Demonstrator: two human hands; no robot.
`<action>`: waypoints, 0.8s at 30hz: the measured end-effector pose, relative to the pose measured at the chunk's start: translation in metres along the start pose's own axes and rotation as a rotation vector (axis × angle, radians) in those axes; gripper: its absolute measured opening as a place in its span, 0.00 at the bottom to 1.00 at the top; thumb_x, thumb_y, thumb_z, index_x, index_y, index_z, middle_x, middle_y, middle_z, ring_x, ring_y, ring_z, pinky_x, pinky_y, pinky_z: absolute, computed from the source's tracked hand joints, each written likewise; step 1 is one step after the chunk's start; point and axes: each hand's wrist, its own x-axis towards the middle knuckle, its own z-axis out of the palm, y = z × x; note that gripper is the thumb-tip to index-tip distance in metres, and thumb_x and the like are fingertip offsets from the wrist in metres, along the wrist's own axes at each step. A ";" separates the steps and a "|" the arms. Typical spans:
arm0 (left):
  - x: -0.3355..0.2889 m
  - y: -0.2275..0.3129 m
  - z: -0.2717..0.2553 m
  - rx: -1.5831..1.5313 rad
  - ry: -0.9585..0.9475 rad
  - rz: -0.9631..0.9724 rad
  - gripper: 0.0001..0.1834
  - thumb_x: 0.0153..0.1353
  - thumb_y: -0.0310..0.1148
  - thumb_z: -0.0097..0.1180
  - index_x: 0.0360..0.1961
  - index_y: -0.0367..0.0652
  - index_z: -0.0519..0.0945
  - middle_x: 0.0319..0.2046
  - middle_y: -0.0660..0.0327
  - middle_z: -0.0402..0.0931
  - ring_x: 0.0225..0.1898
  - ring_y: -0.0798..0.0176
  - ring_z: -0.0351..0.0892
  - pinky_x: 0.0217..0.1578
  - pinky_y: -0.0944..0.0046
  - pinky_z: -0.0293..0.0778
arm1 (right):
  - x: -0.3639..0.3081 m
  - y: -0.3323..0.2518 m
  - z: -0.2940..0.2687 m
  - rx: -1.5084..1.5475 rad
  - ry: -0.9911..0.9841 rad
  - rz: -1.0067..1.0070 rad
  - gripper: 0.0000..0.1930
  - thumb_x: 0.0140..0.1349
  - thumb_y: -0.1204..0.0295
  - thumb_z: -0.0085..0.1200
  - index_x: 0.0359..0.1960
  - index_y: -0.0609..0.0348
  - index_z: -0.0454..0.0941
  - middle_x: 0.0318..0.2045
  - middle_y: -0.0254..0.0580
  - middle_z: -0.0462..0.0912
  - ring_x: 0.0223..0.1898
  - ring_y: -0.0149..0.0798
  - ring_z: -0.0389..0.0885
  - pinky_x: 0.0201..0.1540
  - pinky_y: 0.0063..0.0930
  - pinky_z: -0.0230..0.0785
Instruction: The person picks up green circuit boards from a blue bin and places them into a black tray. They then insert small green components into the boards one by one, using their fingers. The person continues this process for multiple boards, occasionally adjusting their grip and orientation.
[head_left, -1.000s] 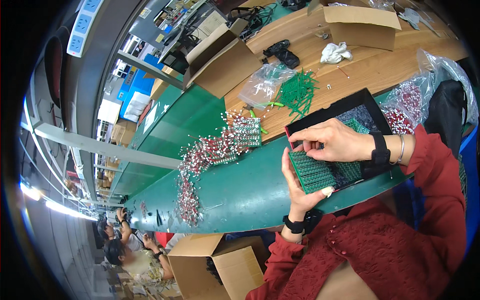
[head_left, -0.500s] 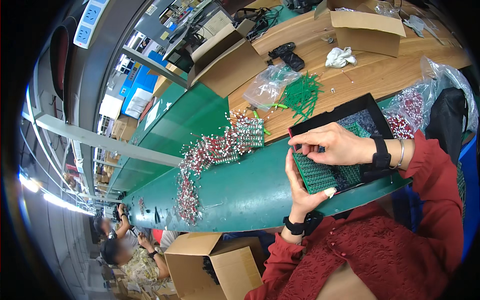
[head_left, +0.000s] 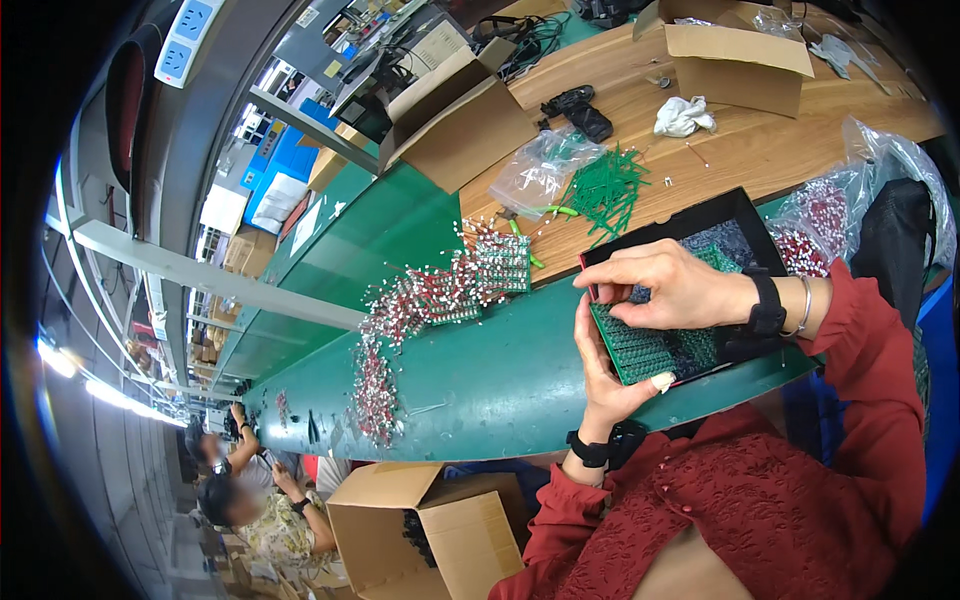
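Note:
My left hand (head_left: 606,392) grips the left edge of a green circuit board panel (head_left: 640,348). Its thumb, with a pale cover on the tip, lies on the panel's near corner. The panel is tilted over a black open tray (head_left: 660,228), where more green boards (head_left: 718,258) and dark grey small parts lie. Over the panel's far left corner, my right hand (head_left: 675,288) is closed, index finger and thumb bent toward each other. Whatever sits between its fingertips is too small or hidden to name.
Left along the green bench are boards with red and white wires (head_left: 450,285). Beyond the tray lie green strips (head_left: 608,195), a clear bag (head_left: 545,170), green-handled pliers (head_left: 517,228) and a white cloth (head_left: 684,117). Cardboard boxes (head_left: 740,75) stand around; two people sit far left.
My right index finger looks a little straighter over the panel's corner. The whole view has shifted slightly; my left hand keeps its hold.

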 end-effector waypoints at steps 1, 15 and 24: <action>0.001 0.000 0.000 0.030 -0.009 0.023 0.70 0.36 0.36 0.77 0.71 0.36 0.35 0.69 0.47 0.44 0.70 0.52 0.48 0.67 0.55 0.51 | 0.000 0.000 0.001 -0.047 -0.002 -0.004 0.21 0.49 0.80 0.59 0.49 0.60 0.78 0.27 0.38 0.80 0.28 0.35 0.81 0.31 0.28 0.75; -0.001 -0.001 -0.001 -0.036 0.022 -0.008 0.70 0.35 0.34 0.77 0.71 0.37 0.36 0.68 0.48 0.46 0.69 0.52 0.51 0.66 0.54 0.54 | -0.001 0.000 -0.003 0.057 0.010 0.033 0.17 0.49 0.80 0.58 0.44 0.61 0.79 0.29 0.40 0.82 0.28 0.36 0.83 0.31 0.26 0.76; 0.001 -0.001 -0.004 0.115 -0.022 0.052 0.70 0.34 0.34 0.77 0.71 0.38 0.36 0.67 0.49 0.49 0.68 0.52 0.55 0.66 0.54 0.55 | -0.001 0.000 0.001 -0.040 -0.074 -0.081 0.14 0.50 0.79 0.58 0.41 0.62 0.80 0.28 0.44 0.82 0.29 0.43 0.83 0.32 0.31 0.75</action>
